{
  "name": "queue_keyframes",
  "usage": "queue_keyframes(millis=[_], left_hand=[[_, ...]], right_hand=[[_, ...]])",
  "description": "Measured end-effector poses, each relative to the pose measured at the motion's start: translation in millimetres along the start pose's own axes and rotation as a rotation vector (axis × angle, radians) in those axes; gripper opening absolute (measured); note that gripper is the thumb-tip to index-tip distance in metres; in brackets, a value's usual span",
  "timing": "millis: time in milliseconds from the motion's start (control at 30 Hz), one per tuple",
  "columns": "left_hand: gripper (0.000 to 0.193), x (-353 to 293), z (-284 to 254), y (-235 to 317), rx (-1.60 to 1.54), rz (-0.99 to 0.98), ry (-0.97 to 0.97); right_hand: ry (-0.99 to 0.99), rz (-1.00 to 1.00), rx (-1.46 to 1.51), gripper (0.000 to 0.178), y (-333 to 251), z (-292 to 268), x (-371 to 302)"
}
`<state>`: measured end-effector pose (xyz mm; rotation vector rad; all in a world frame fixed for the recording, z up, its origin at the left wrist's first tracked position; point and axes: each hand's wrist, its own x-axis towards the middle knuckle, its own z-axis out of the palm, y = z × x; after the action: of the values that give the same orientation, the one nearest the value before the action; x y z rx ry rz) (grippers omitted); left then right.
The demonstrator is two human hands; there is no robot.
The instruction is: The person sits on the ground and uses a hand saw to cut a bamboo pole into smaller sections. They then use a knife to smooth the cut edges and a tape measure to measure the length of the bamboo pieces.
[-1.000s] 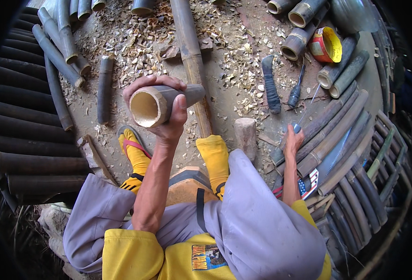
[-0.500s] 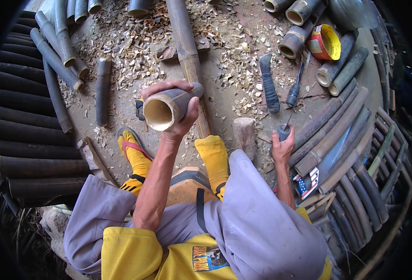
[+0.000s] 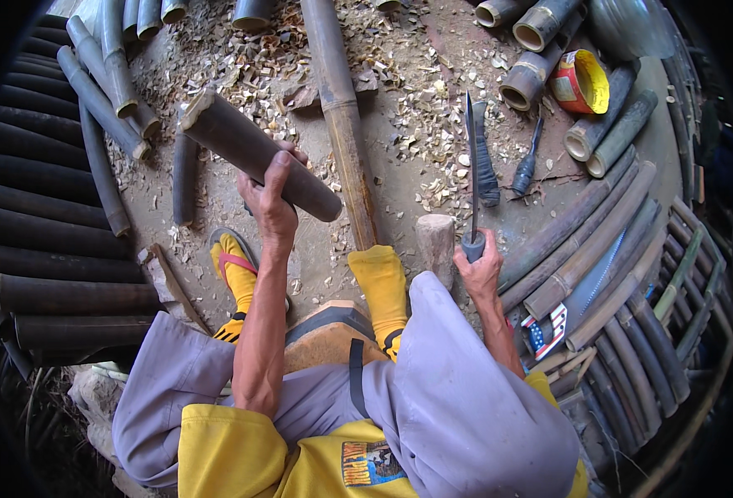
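Observation:
My left hand (image 3: pixel 272 199) is closed around the middle of a dark bamboo tube (image 3: pixel 254 153), holding it tilted above the ground with its upper end toward the far left. In my right hand (image 3: pixel 480 266) is the dark handle of a long, narrow-bladed knife (image 3: pixel 473 166), its blade pointing away from me. A short wooden stump (image 3: pixel 435 242) stands just left of that hand. Beyond it lie a tool with a dark wrapped handle (image 3: pixel 486 166), partly behind the blade, and a chisel-like tool (image 3: pixel 526 170). A long bamboo pole (image 3: pixel 342 116) runs away from my yellow-socked foot (image 3: pixel 377 282).
Dark bamboo poles (image 3: pixel 68 257) line the left side. Cut bamboo tubes (image 3: pixel 541 75) and a red-and-yellow can (image 3: pixel 580 81) lie at the far right. A handsaw (image 3: pixel 547 330) rests among bamboo on the right. Wood chips (image 3: pixel 246 62) cover much of the ground.
My left hand has turned the bamboo tube, so its open end no longer faces me. My right hand has moved slightly left and raised the knife so its blade points away.

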<state>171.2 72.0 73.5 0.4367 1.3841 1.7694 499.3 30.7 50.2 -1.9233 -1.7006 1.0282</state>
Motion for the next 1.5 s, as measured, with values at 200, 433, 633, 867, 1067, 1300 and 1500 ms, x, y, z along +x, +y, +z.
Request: queue_keyframes(millis=[200,433,633,867,1067,1300,1500], left_hand=[[0.053,1.2,32.1,28.5,-0.043,0.256,-0.117],[0.044,-15.9,40.3,1.6,0.067,0.333,-0.102],[0.034,-0.1,31.7,2.0,0.214,0.349,0.059],[0.047,85.3,-68.7,33.3,0.909,0.168,0.152],[0.055,71.7,-81.3,25.5,1.303,0.482,0.209],[0.056,-22.1,-36.7,-65.7,0.776,-0.381,-0.224],[0.058,-68.2,-16.5,-97.8,0.674,-0.416,-0.276]], right_hand=[[-0.032,0.036,-0.02,0.041,-7.4,7.6,-0.9],[-0.054,0.039,0.003,0.041,-11.6,11.3,-0.9],[0.027,0.031,-0.03,0.041,-4.9,8.6,-3.9],[0.331,0.196,-0.169,0.045,40.9,-21.6,0.1],[0.446,0.287,-0.279,0.052,91.3,-41.8,17.6],[0.393,0.276,-0.342,0.056,109.4,-36.9,60.1],[0.379,0.145,-0.387,0.067,118.7,-27.9,57.9]])
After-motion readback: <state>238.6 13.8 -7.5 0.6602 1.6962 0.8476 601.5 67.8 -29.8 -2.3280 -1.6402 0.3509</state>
